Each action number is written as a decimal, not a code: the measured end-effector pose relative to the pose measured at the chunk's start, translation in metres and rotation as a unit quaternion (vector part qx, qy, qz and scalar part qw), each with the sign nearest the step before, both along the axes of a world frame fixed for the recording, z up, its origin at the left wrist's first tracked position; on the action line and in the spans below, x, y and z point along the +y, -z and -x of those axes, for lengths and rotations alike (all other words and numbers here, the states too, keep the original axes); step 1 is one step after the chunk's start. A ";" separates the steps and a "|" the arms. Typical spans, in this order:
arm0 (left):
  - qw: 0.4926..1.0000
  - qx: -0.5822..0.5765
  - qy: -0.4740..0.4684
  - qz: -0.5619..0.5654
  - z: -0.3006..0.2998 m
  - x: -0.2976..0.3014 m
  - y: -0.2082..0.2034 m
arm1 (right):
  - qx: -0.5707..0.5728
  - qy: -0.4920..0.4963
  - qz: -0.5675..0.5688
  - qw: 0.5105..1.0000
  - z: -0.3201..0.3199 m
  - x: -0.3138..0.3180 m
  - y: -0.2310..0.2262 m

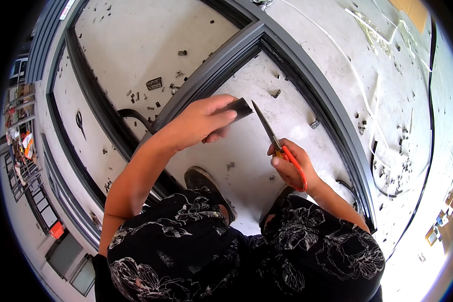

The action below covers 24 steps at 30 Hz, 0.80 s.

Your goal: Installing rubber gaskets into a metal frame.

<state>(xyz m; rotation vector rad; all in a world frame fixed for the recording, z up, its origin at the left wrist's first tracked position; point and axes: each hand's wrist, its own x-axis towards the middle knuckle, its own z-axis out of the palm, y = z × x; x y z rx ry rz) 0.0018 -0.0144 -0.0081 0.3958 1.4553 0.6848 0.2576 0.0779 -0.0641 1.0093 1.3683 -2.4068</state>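
Left hand (206, 121): we see it gripping the black strip (243, 108) over the grey frame's (211, 70) opening.
Right hand (294, 163): grasping orange-handled scissors (275, 139).
Blade tip (254, 104): just beside the strip's end.
Cut risk: we judge a slip could nick the left fingers (228, 117), the tip being near.

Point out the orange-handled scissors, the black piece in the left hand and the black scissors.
Orange-handled scissors (271, 133): head view, on the blades.
Black piece (243, 107): head view, on its exposed end.
Black scissors (80, 125): head view, on the handle base.
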 end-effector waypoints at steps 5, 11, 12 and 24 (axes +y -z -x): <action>0.998 0.055 -0.014 -0.041 -0.005 -0.003 0.005 | 0.094 -0.018 -0.013 0.995 -0.004 0.002 0.003; 0.988 0.146 0.009 -0.046 -0.012 -0.004 0.006 | 0.068 -0.026 -0.073 0.995 0.000 0.000 0.000; 0.988 0.145 0.009 -0.046 -0.013 -0.005 0.006 | 0.068 -0.026 -0.072 0.995 0.000 0.000 0.000; 0.992 0.107 -0.017 -0.058 -0.013 -0.006 0.008 | 0.056 0.000 -0.101 0.993 0.002 -0.007 0.000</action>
